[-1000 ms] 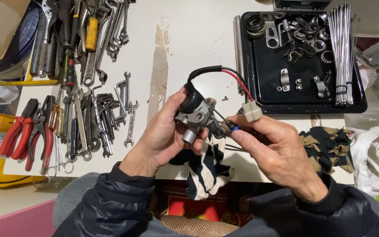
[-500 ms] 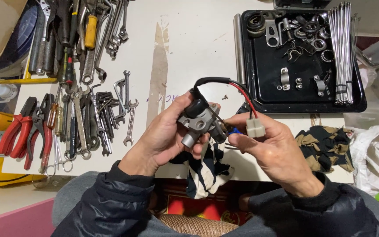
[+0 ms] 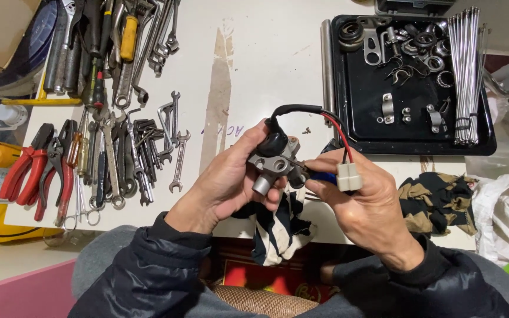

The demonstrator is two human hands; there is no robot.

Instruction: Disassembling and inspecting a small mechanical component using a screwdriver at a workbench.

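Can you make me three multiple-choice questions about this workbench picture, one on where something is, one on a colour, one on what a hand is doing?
1. Where is the black tray?
A. upper right of the table
B. lower left of the table
C. on the lap

2. What colour are the plier handles at the left?
A. green
B. red
C. white

3. What is the left hand doing?
A. resting flat
B. gripping a wrench
C. holding the grey metal part

Key: 1 A, it sits at the table's far right. 2 B, both grips are red. 3 C, fingers wrap the part.
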